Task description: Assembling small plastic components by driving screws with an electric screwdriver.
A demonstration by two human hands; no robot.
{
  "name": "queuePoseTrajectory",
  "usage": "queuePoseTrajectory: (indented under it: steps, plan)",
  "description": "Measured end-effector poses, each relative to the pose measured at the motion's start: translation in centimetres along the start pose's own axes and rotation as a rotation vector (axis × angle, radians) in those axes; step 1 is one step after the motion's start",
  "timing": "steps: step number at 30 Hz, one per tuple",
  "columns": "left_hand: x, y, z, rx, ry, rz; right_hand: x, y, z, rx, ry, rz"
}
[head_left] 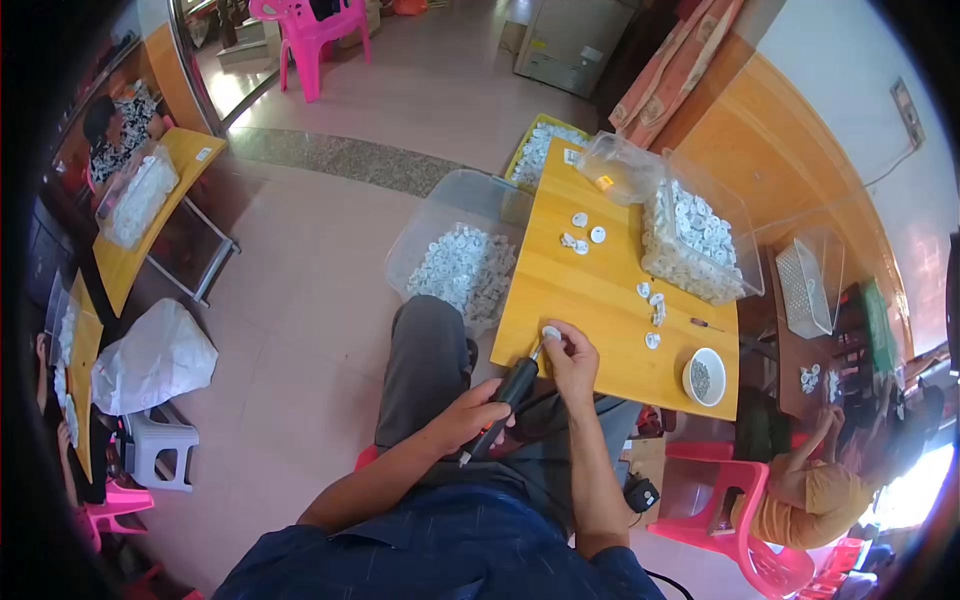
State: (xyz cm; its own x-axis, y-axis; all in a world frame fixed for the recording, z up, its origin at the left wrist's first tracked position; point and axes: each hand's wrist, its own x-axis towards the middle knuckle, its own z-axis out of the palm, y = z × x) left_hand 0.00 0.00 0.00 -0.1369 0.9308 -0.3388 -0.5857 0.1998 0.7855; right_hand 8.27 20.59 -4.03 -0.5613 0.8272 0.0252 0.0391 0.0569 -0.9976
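Note:
My left hand (468, 414) is wrapped round a black electric screwdriver (515, 385), whose thin bit points up toward my right hand. With fingers pinched, my right hand (573, 368) holds a small round white plastic part (551, 332) at the near edge of the yellow table (610, 310). The bit's tip meets or nearly meets this part; the contact is too small to make out. More white round parts (580, 240) lie farther off on the tabletop, and others (653, 310) are right of my right hand. A white bowl (705, 377) of small grey metal pieces, seemingly screws, stands at the right.
A clear box (697, 245) heaped with white parts stands at the table's far right. Beside the table's left edge, a large clear bin (455, 185) holds more. A small screwdriver (706, 323) lies near the bowl. Other people sit at tables on both sides.

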Motion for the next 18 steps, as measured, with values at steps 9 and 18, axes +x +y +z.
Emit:
queuePoseTrajectory:
  steps: [9,18]
  plan:
    - [-0.10,0.40,0.40,-0.008,0.002,-0.018,-0.03,-0.21,-0.28,-0.015,0.002,-0.001]
    - [-0.11,0.18,0.19,-0.024,-0.001,-0.012,-0.12,0.03,-0.24,-0.003,-0.001,-0.013]
